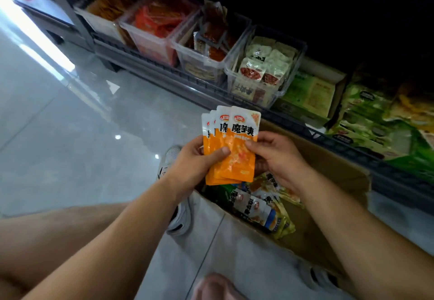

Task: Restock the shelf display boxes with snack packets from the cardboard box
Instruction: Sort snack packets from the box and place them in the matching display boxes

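On the white upper band of the front one of the orange snack packets [242, 154]: 魔芋爽 in heavy black characters, under a red oval brand badge with lettering too blurred to read. On the next one behind, at its left: only the first character, 魔, uncovered, again under a red oval badge. On the silver-topped packets [249, 205] in the cardboard box [328, 163]: the same three black characters, running lengthwise, blurred. On the pale packets [270, 62] in the clear display box [279, 29]: dark characters, not legible. On the green carton [312, 92] beside it: print too soft to read.
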`<state>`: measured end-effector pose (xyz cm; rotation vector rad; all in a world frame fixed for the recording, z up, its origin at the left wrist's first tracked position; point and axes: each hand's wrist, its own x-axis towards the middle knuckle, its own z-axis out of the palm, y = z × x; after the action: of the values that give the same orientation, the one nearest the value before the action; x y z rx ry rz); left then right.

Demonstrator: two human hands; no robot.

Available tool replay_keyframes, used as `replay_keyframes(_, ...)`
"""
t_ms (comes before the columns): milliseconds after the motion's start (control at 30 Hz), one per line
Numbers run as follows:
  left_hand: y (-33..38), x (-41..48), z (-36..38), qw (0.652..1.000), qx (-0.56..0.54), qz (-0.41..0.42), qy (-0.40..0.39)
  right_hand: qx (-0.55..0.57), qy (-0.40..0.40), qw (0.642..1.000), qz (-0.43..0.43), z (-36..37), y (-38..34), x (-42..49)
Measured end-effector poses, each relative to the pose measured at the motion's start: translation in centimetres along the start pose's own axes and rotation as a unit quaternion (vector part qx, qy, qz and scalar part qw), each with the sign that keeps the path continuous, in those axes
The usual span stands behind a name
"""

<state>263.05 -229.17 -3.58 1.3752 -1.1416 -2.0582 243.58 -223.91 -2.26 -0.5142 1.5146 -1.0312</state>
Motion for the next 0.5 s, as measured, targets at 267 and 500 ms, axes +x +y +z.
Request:
replay_keyframes(267,-0.3,0.7,-0.5,0.999,0.016,-0.003,0.040,-0.046,0.017,0.999,-0.005,-1.4,0.2,1.2)
replay_keyframes(500,-0.4,1.5,-1.7,0.996,0.041,0.007,0.085,-0.269,0.108,0.948,0.129,-9.6,9.4,5.3)
